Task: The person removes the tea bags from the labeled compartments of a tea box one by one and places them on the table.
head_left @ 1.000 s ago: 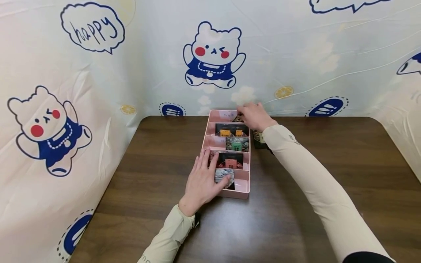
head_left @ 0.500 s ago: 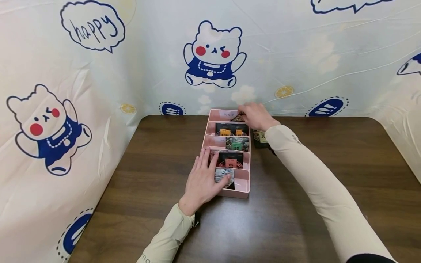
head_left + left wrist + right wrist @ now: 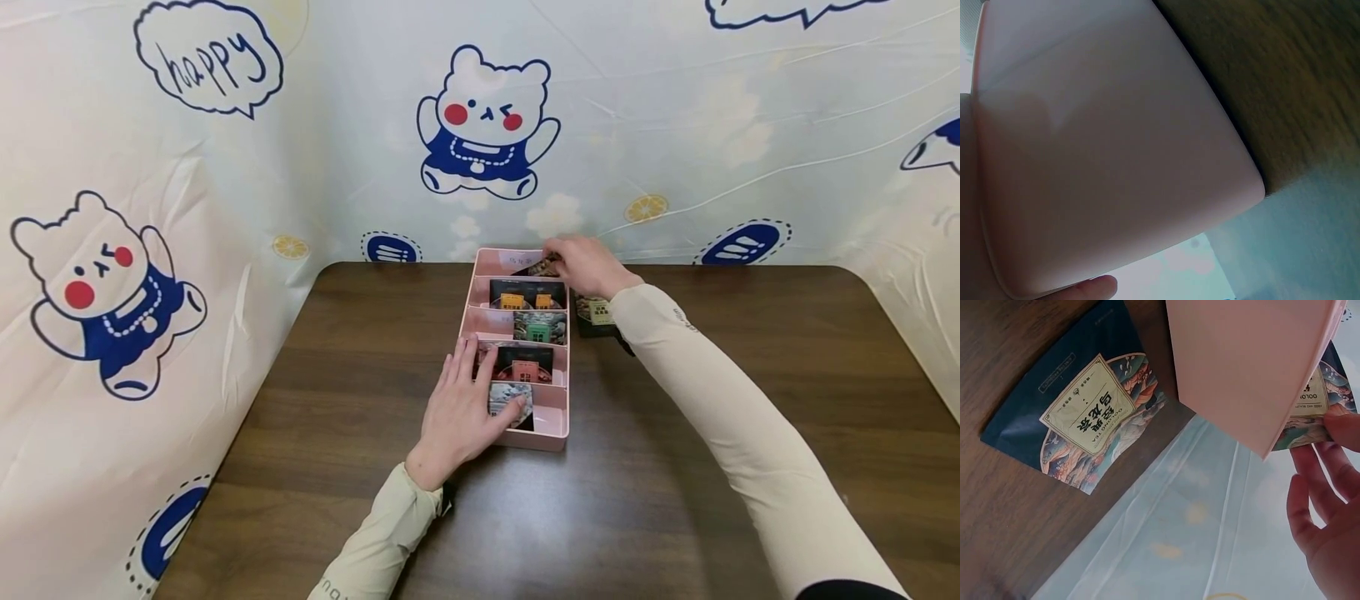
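Note:
A pink divided box [image 3: 552, 410] stands lengthwise on the table. My left hand [image 3: 459, 417] rests over its near left side, fingers straight across the rim and thumb over a grey-patterned tea pouch [image 3: 508, 400] in the nearest compartment. At the far end my right hand [image 3: 590, 265] pinches a dark oolong tea pouch [image 3: 1335, 380] between thumb and fingers. In the head view this pouch lies slanted in the farthest compartment, its right part hidden by the hand. Another dark oolong tea pouch [image 3: 1088, 403] lies on the table beside the box.
Between the ends, the compartments hold pouches with orange labels [image 3: 512, 301], a green label [image 3: 537, 332] and a red label [image 3: 525, 371]. The brown table [image 3: 360, 375] meets a printed cloth [image 3: 622, 108] at its back edge.
My right hand has shifted slightly to the right, and more of the pinched tea pouch shows in the farthest compartment. The left hand stays in place on the box.

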A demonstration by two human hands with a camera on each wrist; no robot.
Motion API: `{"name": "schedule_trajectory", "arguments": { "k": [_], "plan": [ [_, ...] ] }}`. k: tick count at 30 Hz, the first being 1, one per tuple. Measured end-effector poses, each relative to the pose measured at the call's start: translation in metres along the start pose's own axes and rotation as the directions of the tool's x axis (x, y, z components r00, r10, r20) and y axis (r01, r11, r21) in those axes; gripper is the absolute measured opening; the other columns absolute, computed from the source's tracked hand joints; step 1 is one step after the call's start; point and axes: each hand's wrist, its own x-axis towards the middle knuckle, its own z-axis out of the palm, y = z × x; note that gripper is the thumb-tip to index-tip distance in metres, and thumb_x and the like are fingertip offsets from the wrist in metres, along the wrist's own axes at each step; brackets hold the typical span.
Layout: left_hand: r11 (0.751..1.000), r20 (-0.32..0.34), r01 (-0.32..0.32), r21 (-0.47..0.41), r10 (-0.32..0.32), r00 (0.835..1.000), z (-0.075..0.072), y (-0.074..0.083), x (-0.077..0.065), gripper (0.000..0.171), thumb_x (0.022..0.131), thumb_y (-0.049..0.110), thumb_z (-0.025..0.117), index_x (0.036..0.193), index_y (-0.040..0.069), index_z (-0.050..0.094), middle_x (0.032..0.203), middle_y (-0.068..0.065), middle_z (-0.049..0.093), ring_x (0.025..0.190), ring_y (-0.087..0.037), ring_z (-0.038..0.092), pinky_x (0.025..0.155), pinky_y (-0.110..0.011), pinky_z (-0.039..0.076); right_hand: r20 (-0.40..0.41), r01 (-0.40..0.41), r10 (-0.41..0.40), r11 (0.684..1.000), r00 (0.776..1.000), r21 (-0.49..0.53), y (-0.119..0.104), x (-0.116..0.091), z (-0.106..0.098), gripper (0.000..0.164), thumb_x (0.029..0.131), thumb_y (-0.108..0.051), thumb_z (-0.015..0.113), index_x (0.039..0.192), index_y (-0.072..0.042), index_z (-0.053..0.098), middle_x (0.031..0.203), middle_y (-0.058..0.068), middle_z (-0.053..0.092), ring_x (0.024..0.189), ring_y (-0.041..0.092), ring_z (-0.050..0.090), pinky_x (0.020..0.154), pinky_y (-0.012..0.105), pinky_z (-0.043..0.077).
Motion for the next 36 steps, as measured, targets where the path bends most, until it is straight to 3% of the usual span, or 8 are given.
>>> {"name": "schedule_trajectory", "arguments": {
  "k": [11, 20, 29, 36],
  "plan": [
    [1.000, 0.013, 0.003, -0.002, -0.003, 1.000, -0.001, -0.001, 0.001, 0.083, 0.087, 0.069, 0.042, 0.149, 0.014, 0.038, 0.160, -0.014, 0.022, 0.151, -0.029, 0.014, 0.120, -0.046, 0.018, 0.000, -0.032, 0.032, 0.994, 0.999, 0.106, 0.005, -0.003, -0.006, 0.027, 0.097, -0.007, 0.045, 0.120, -0.007, 0.058, 0.114, 0.013, 0.066, 0.095, 0.028, 0.064, 0.086, 0.044, 0.050],
    [1.000, -0.013, -0.006, -0.005, 0.006, 1.000, 0.001, 0.000, 0.000, 0.082, 0.087, 0.067, 0.044, 0.148, 0.013, 0.039, 0.159, -0.016, 0.024, 0.150, -0.030, 0.017, 0.120, -0.047, 0.020, -0.057, -0.031, 0.042, 0.984, 0.998, 0.174, 0.010, -0.008, -0.011, 0.025, 0.098, -0.007, 0.046, 0.120, -0.005, 0.058, 0.113, 0.017, 0.066, 0.096, 0.030, 0.063, 0.085, 0.046, 0.049],
    [1.000, 0.002, 0.005, -0.004, -0.005, 1.000, 0.000, 0.001, 0.000, 0.082, 0.087, 0.068, 0.044, 0.148, 0.013, 0.038, 0.159, -0.016, 0.023, 0.150, -0.030, 0.017, 0.120, -0.046, 0.019, -0.097, -0.059, 0.084, 0.969, 0.992, 0.239, 0.015, -0.011, -0.016, 0.022, 0.099, -0.009, 0.048, 0.119, -0.003, 0.056, 0.112, 0.017, 0.064, 0.096, 0.031, 0.060, 0.086, 0.047, 0.048],
    [1.000, 0.015, 0.006, 0.000, -0.006, 1.000, -0.001, 0.002, 0.001, 0.082, 0.088, 0.067, 0.043, 0.149, 0.013, 0.037, 0.159, -0.016, 0.024, 0.150, -0.029, 0.018, 0.121, -0.045, 0.016, -0.125, -0.088, 0.133, 0.945, 0.983, 0.315, 0.019, -0.016, -0.016, 0.021, 0.100, -0.010, 0.047, 0.118, -0.006, 0.055, 0.105, 0.014, 0.063, 0.083, 0.028, 0.056, 0.077, 0.041, 0.045]
  ]
}}
